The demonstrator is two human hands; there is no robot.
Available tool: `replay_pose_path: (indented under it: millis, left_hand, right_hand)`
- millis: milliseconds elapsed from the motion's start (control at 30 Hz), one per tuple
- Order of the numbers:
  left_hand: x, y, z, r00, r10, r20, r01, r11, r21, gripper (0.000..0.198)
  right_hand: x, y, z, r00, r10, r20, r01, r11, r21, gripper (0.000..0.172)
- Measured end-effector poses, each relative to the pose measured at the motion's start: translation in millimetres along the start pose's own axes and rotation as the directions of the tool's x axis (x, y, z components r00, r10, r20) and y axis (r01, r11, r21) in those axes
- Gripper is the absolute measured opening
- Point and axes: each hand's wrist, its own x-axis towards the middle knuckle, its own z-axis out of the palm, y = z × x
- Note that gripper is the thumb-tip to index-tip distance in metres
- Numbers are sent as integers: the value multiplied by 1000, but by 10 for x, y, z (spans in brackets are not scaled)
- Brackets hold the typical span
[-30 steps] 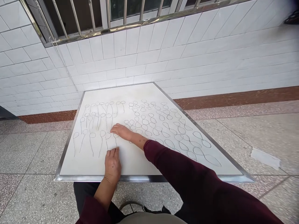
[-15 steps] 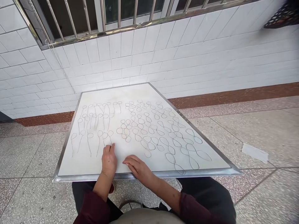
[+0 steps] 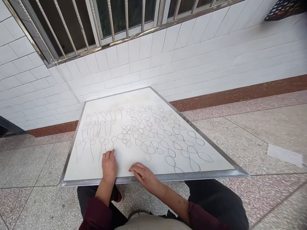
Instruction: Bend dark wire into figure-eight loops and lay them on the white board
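A white board [image 3: 134,166] with a metal rim lies above my lap, covered with thin dark strands that look like wire or cord. At the left are rows of pieces with one round loop and a long tail; at the right are many figure-eight pieces [image 3: 193,158]. My left hand [image 3: 109,166] rests on the board with curled fingers, its fingertips at the tail of a single-loop piece [image 3: 114,139]. The tail's lower end is hidden under them. My right hand [image 3: 145,175] lies near the front rim, fingers pressed together; anything inside them is too small to make out.
Behind the board rises a white tiled wall [image 3: 115,72] with a barred window [image 3: 127,19]. A pale flat piece [image 3: 284,155] lies on the speckled floor [image 3: 244,134] at the right. Dark patterned cloth [image 3: 284,9] shows at the upper right.
The view has shifted slightly. The looped piece at my left fingertips sits a little farther right of its neighbour, and its tail hangs straighter. My right hand has hardly moved.
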Motion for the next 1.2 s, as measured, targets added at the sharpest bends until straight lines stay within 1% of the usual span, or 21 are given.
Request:
replay_pose_path:
  millis: [100,167,267,333,433,600,733,833,967,1067,1200]
  left_hand:
    - [-31,54,-100,999,-21,-33,21,1000,6,37]
    - [-43,106,-141,999,-24,-37,24,1000,-11,37]
    - [18,211,-126,1000,-9,-4,9,997,-72,40]
    - [124,291,-59,1000,2,25,0,994,-113,40]
    - [347,394,97,998,-3,60,13,987,-160,43]
    - [680,456,364,988,-127,92,143,969,-202,47]
    - [816,458,512,969,-208,131,233,947,-220,49]
    - [870,466,574,954,-250,164,284,929,-239,49]
    - [911,479,604,936,-296,192,341,897,-280,50]
    - [930,490,593,924,-332,189,378,861,-339,52]
    - [944,528,485,918,-365,158,395,789,-471,54]
  right_hand:
    - [3,-33,-34,1000,4,2,-4,1000,23,25]
    - [8,-54,-51,1000,1,4,-2,999,37,25]
    - [12,-69,-51,1000,-9,-6,9,999,49,25]
    - [9,-66,-34,1000,-14,-20,15,999,51,25]
    - [-3,-46,0,999,-24,-37,26,998,54,23]
    - [-20,-15,31,998,-48,-43,50,998,42,23]
    - [-27,-12,31,998,-52,-28,52,998,20,23]
    - [-35,-12,30,999,-48,-13,48,999,24,24]
    - [-43,-15,28,998,-60,-4,61,998,35,24]
    - [-39,-27,20,998,-56,8,56,998,30,24]
    - [-41,-30,22,999,-41,28,41,999,19,25]
